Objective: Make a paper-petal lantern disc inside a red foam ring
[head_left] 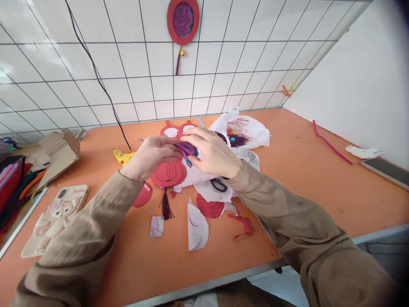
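Above desk (pixel 306 179), toward far edge: left hand (pixel 146 157) and right hand (pixel 209 150) pinching purple-blue piece (pixel 190 148) between fingers, apparently mid-shaping; next adjustment likely calls for light, steady grip.

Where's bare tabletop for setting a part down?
The widest bare patch of tabletop lies between the white plastic bag and the pink stick. A smaller one runs between the cut white paper and the front edge. It's crowded around both hands: red discs, patterned paper, purple tassel.
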`<state>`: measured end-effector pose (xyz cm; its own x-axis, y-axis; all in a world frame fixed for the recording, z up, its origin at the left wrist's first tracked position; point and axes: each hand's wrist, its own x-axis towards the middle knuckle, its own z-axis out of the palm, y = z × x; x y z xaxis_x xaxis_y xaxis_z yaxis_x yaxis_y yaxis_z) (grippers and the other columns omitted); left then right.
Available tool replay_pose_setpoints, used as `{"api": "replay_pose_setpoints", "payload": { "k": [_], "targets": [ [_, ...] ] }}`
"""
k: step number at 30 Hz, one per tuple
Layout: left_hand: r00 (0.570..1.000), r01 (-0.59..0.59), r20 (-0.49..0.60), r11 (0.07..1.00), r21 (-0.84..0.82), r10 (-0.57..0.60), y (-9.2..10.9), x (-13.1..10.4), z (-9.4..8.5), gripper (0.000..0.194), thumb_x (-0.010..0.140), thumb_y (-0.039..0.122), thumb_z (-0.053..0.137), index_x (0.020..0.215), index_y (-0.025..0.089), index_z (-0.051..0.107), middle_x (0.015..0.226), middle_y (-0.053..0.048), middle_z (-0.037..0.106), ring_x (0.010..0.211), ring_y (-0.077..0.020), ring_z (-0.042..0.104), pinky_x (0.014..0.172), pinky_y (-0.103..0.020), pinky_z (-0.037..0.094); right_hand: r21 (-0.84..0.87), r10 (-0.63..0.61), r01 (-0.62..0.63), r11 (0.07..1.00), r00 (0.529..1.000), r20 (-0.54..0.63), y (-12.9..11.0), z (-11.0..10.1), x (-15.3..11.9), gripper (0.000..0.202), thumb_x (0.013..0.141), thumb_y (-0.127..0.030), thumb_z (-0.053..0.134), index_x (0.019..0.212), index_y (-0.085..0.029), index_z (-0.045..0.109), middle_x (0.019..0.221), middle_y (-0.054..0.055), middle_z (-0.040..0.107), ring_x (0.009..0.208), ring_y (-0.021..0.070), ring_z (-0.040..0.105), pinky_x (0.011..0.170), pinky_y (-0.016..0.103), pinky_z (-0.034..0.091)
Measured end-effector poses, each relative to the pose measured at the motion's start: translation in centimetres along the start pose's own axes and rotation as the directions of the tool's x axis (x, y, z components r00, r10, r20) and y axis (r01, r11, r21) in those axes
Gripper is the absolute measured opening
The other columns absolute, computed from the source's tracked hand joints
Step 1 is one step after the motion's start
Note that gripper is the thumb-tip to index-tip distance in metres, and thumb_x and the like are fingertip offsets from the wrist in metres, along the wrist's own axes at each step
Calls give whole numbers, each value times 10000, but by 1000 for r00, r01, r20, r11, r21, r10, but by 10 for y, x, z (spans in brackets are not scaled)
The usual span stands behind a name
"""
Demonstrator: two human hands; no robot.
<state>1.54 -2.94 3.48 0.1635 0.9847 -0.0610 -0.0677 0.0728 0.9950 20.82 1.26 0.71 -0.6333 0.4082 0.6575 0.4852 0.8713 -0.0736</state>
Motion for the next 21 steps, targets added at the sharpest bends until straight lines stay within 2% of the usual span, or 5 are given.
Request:
{"api": "replay_pose_setpoints", "payload": {
  "k": [3, 7, 10, 21],
  "targets": [
    [1000, 10, -10, 999, -50, -11, 2, -1, 1, 225, 687, 82, 687, 899, 101, 760, 884, -120, 781, 874, -236, 731, 953, -432, 535, -35, 16, -17, 999, 999, -43, 2, 7, -2, 346, 804, -81, 563, 1136, -144, 635, 1233, 149, 656, 1146, 310, 608, 948, 477, 506],
    [999, 15, -31, 997, -70, -17, 2, -1, 4, 213, 689, 63, 645, 869, 88, 756, 864, -128, 773, 877, -237, 726, 953, -427, 530, -57, 46, -55, 997, 989, -144, 3, 13, -4, 201, 860, -86, 503, 920, -180, 671, 1023, 102, 718, 983, 267, 655, 849, 425, 522],
    [999, 17, -39, 998, -68, -20, 1, 0, 5, 247, 693, 53, 612, 896, 76, 751, 917, -147, 772, 917, -244, 727, 956, -423, 527, -70, 54, -68, 995, 981, -185, 2, 13, -4, 188, 888, -123, 495, 862, -188, 670, 940, 94, 720, 908, 256, 655, 790, 409, 518],
    [995, 17, -97, 987, -161, -33, 3, 0, 4, 211, 752, 45, 600, 907, 44, 743, 873, -167, 768, 877, -251, 742, 919, -417, 557, -107, 10, -19, 994, 996, -85, 1, 19, -5, 282, 927, -135, 440, 871, -180, 713, 934, 113, 719, 893, 262, 631, 801, 420, 507]
  ]
}}
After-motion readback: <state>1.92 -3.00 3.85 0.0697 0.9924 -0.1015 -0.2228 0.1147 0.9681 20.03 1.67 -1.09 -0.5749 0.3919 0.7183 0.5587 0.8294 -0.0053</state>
